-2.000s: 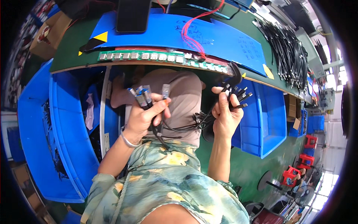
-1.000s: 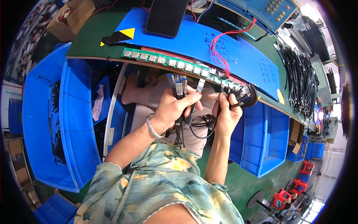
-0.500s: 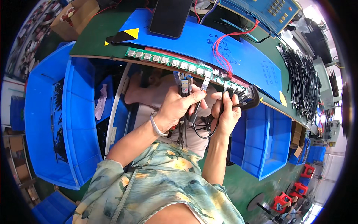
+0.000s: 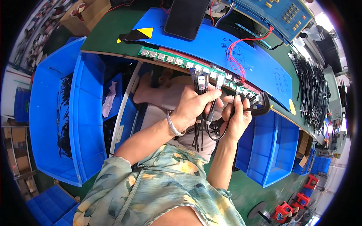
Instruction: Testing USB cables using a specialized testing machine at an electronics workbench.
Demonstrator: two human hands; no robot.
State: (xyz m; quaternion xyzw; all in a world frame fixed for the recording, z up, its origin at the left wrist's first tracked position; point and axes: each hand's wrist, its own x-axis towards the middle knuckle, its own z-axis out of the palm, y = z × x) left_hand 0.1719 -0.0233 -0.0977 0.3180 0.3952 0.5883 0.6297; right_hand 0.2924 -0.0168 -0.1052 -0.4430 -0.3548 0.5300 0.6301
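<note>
My left hand (image 4: 194,107) grips a bunch of black cables with their metal plugs (image 4: 201,81) pointing up, close under the long green board of sockets (image 4: 181,63) at the bench edge. Their black leads hang down below my fist. My right hand (image 4: 237,115) holds the other ends of the cables, a cluster of small black plugs (image 4: 252,101), right beside the board's right end. Both hands sit close together over my lap.
A blue mat (image 4: 233,49) with a black phone (image 4: 186,17) and red wires (image 4: 237,56) lies on the green bench. A pile of black cables (image 4: 311,86) is at the right. Blue bins stand at left (image 4: 56,113) and right (image 4: 275,147). A blue keypad tester (image 4: 283,13) sits behind.
Both hands have risen from my lap toward the socket board's edge, and they have come closer together. The plugs in my left hand now reach just under the board.
</note>
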